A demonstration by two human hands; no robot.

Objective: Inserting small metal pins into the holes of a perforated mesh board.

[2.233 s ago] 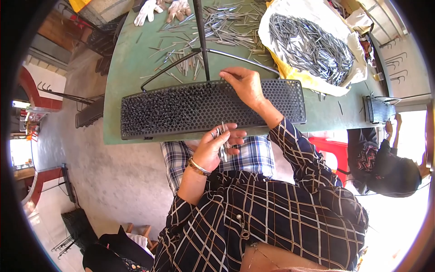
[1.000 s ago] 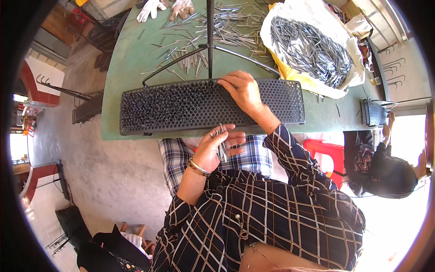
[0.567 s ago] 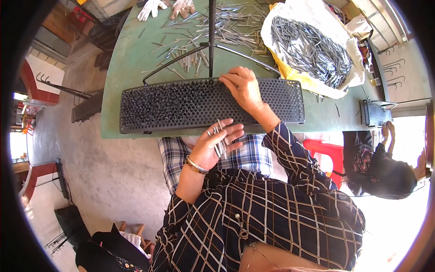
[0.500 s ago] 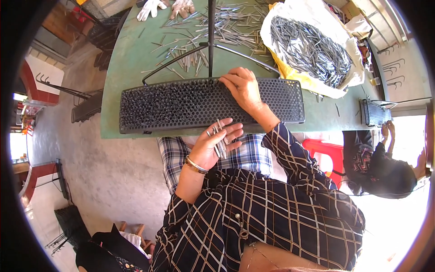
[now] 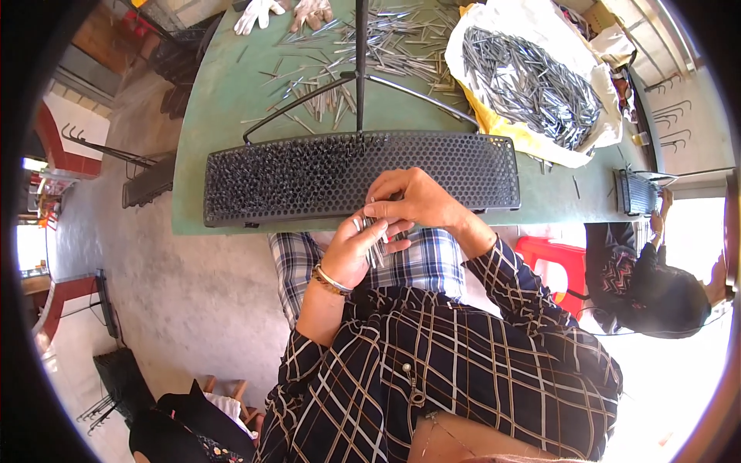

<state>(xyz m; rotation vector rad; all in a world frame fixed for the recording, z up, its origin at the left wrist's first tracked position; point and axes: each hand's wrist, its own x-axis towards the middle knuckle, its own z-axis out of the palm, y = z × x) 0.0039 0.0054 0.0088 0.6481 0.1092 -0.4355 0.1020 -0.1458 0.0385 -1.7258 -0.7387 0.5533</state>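
Observation:
My left hand [image 5: 349, 251], palm up just off the table's front edge, is closed around several short, thin metal rods [image 5: 376, 255]. Over its fingertips, the thumb and fingers of my right hand [image 5: 421, 199] pinch at one of these rods; the overlapping fingers partly hide it. Both hands are at the near edge of a long black perforated tray [image 5: 455, 158] lying across the table. Rods fill the holes of its left half, while holes on the right show open.
Loose rods [image 5: 394, 46] lie scattered on the green table [image 5: 208, 100] behind the tray. A white sack [image 5: 610, 116] heaped with rods stands at the back right. A black metal frame [image 5: 360, 77] rises behind the tray. Another person [image 5: 664, 293] works at the right, near a red stool [image 5: 559, 266].
My right hand has come off the tray's holes, down and toward me, to the rods in my left hand. My left hand has hardly moved.

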